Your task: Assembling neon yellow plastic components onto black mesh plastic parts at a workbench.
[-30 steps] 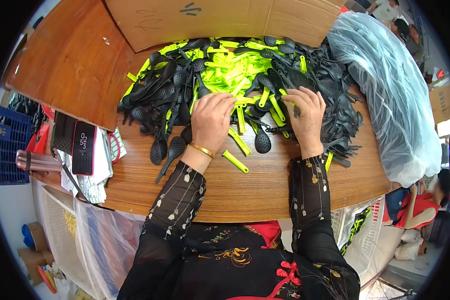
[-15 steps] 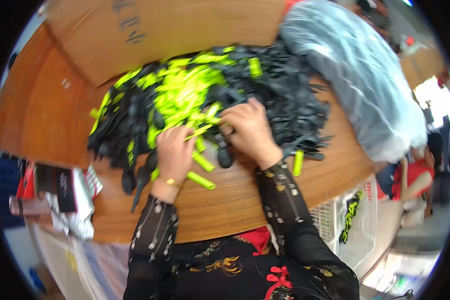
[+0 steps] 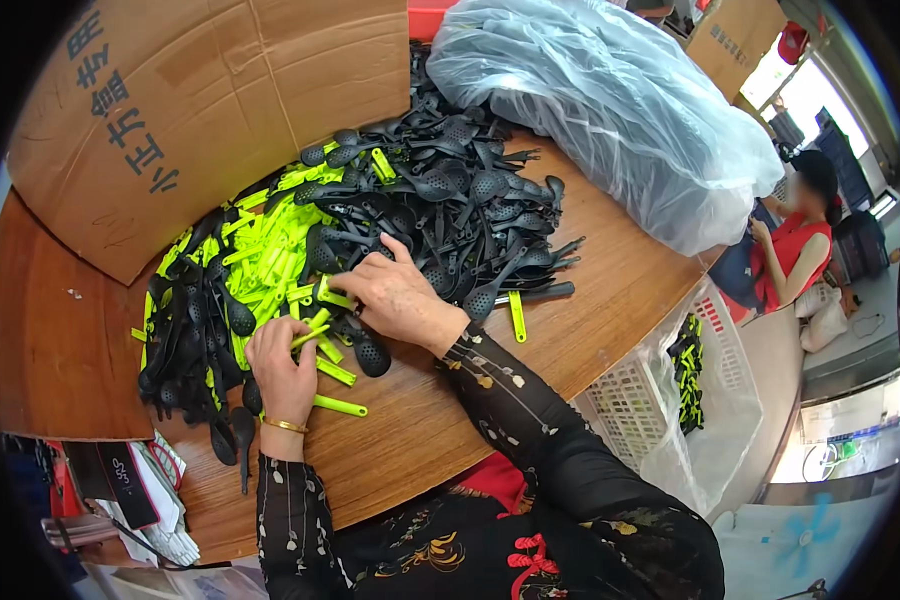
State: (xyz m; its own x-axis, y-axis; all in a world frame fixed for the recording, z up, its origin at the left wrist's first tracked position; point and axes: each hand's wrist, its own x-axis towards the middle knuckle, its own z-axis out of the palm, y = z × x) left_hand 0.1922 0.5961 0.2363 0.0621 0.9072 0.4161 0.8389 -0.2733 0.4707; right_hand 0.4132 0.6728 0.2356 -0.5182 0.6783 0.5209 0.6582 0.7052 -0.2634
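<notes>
Left hand [image 3: 285, 370] pinches green handle [image 3: 311, 336] | right hand [image 3: 400, 300] at its 2 o'clock, grip: I cannot tell | green pile [image 3: 270, 255] at 12, presumably for short reach

From my head, a fisheye camera is looking down and forward from nearby, catching my left hand [image 3: 282, 372] and right hand [image 3: 402, 300] toward nine o'clock.

Lime-green handles [image 3: 270, 255] are gleaming like smooth plastic, while black spoons [image 3: 490, 186] are looking matt. The desk [image 3: 400, 450] is showing smooth wood grain, the box [image 3: 220, 85] creased, dull cardboard.
</notes>
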